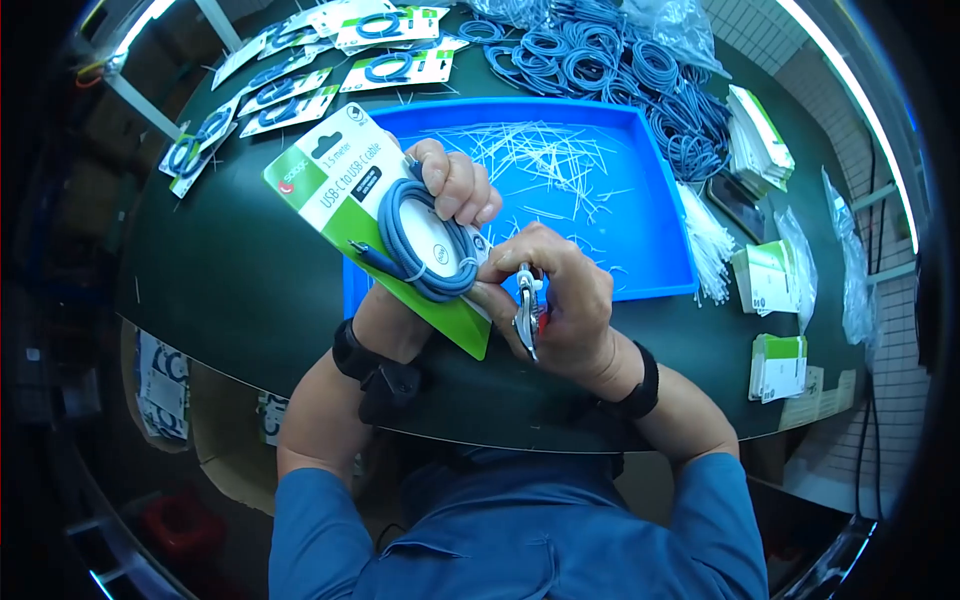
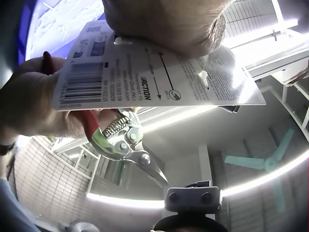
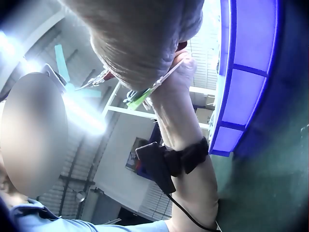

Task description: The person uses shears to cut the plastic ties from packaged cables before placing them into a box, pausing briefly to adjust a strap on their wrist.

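Evidently close work: left hand grips the USB-C cable card, coiled blue cable facing up, beside the blue tray. Right hand clasps the spring-loaded cutters, blades pointing away. Best practice, I judge: brace card firmly, angle blades off cable jacket, take only white tie.
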`<state>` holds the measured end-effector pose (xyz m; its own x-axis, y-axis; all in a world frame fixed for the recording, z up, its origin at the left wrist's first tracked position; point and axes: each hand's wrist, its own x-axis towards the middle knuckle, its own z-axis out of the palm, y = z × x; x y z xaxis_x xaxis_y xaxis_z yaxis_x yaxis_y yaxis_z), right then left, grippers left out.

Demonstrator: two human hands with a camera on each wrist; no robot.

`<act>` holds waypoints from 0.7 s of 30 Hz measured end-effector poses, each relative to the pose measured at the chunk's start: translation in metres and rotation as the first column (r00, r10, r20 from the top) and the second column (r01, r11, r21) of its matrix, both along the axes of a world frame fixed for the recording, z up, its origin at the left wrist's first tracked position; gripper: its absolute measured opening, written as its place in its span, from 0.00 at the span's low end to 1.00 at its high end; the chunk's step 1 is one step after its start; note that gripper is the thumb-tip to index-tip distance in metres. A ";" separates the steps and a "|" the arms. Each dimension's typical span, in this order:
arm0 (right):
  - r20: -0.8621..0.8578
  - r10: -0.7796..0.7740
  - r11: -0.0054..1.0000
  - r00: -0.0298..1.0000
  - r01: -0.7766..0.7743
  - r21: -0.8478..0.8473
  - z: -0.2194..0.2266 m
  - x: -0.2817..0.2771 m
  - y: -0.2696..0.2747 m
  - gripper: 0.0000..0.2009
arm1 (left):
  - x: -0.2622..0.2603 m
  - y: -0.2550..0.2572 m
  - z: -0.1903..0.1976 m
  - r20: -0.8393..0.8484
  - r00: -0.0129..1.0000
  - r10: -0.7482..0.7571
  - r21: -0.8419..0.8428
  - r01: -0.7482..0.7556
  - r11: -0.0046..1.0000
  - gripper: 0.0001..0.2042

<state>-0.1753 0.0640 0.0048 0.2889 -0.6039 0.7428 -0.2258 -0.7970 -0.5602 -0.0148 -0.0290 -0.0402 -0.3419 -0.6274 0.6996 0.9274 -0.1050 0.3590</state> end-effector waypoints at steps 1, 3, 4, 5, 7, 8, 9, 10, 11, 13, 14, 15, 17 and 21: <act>0.015 0.005 1.000 1.000 -0.005 0.002 0.001 0.001 0.001 0.19 | 0.000 0.000 0.001 -0.016 1.000 0.013 -0.005 -0.013 1.000 0.10; 0.068 0.043 0.994 0.997 -0.049 0.098 0.001 0.002 0.010 0.18 | 0.004 0.000 0.004 0.004 0.999 0.046 0.006 -0.046 0.999 0.11; 0.138 0.060 0.977 0.989 -0.086 0.196 0.001 0.003 0.015 0.18 | 0.007 0.000 0.006 0.017 0.998 0.062 0.011 -0.062 0.998 0.11; 0.211 0.067 0.948 0.975 -0.127 0.290 0.001 0.003 0.017 0.17 | 0.013 -0.001 0.008 0.009 0.997 0.072 0.009 -0.072 0.997 0.11; 0.114 0.057 0.953 0.992 -0.088 0.290 0.011 -0.003 0.019 0.17 | 0.031 -0.009 0.013 0.007 0.985 0.175 -0.005 -0.175 0.985 0.13; 0.023 0.038 0.957 0.999 -0.043 0.286 0.016 -0.010 0.020 0.16 | 0.038 -0.013 0.016 0.011 0.974 0.226 -0.011 -0.225 0.974 0.14; -0.059 0.021 0.960 0.998 -0.004 0.281 0.019 -0.016 0.020 0.16 | 0.042 -0.017 0.022 0.022 0.971 0.236 -0.010 -0.236 0.972 0.14; -0.127 -0.042 0.954 0.991 0.077 0.288 0.017 -0.022 0.016 0.16 | 0.048 -0.022 0.030 0.055 0.953 0.298 -0.068 -0.294 0.953 0.15; -0.191 -0.095 0.944 0.977 0.150 0.294 0.014 -0.028 0.009 0.16 | 0.054 -0.022 0.038 0.091 0.927 0.364 -0.127 -0.351 0.928 0.17; -0.251 -0.166 0.914 0.954 0.244 0.323 0.004 -0.038 -0.003 0.17 | 0.069 -0.008 0.051 0.154 0.875 0.459 -0.183 -0.431 0.883 0.20; -0.348 -0.198 0.908 0.916 0.305 0.286 0.002 -0.046 -0.005 0.17 | 0.074 0.000 0.059 0.234 0.802 0.550 -0.155 -0.527 0.835 0.22; -0.440 -0.231 0.902 0.868 0.360 0.237 0.002 -0.052 -0.007 0.18 | 0.079 0.008 0.067 0.312 0.714 0.627 -0.140 -0.618 0.773 0.24; -0.410 -0.219 0.895 0.885 0.350 0.278 -0.004 -0.059 -0.007 0.18 | 0.098 0.025 0.070 0.402 0.589 0.701 -0.141 -0.717 0.683 0.26; -0.402 -0.225 0.901 0.887 0.347 0.262 -0.013 -0.074 -0.008 0.20 | 0.147 0.076 0.065 0.690 0.074 0.720 -0.255 -0.906 0.338 0.25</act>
<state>-0.2490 0.0563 -0.0080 0.2720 -0.8851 0.3775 -0.6471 -0.4586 -0.6090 0.1322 0.0472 0.0252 0.2507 -0.8826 0.3978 0.0141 0.4142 0.9101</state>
